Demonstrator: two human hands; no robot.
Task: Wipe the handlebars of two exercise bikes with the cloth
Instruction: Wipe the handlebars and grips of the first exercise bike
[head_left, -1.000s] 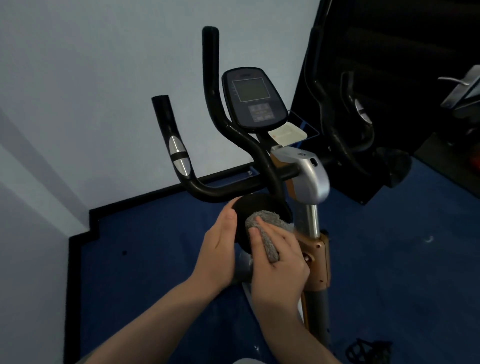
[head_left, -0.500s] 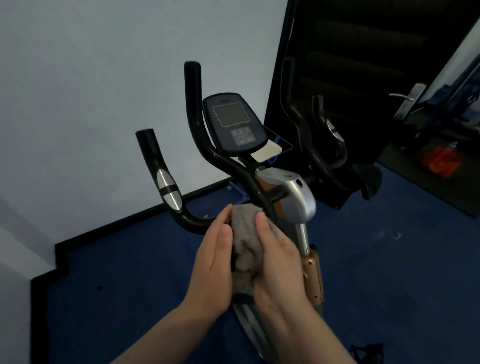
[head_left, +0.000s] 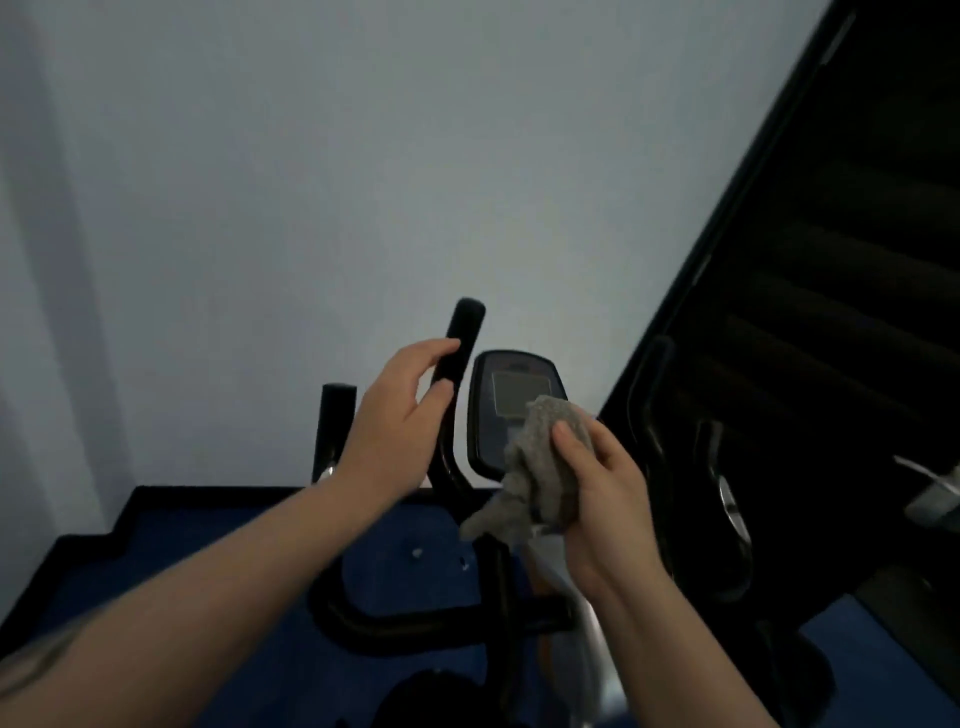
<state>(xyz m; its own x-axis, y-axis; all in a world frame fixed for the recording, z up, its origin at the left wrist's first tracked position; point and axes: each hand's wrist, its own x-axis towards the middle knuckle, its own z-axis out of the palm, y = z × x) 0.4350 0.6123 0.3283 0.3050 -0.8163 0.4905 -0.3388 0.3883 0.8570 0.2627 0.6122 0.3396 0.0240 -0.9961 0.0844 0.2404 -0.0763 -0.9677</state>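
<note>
An exercise bike stands in front of me with black handlebars (head_left: 465, 322) and a dark console (head_left: 511, 387) at centre. My left hand (head_left: 400, 415) curls around the tall inner left handlebar post, its fingers partly closed on it. My right hand (head_left: 605, 499) holds a bunched grey cloth (head_left: 540, 467) in front of the console's lower right. A shorter outer handlebar post (head_left: 335, 415) rises left of my left hand. The right-side handlebars (head_left: 649, 415) are dim against a dark panel.
A pale wall (head_left: 363, 156) fills the upper view. A dark panel or door (head_left: 831, 312) stands on the right. Blue carpet (head_left: 208, 540) with a black skirting edge lies below. The bike's silver stem (head_left: 587, 623) runs down under my right hand.
Both hands rose from the knob below the handlebars. My left hand let go of the cloth and took the inner left post; my right hand lifted the cloth up beside the console. The view tilted upward.
</note>
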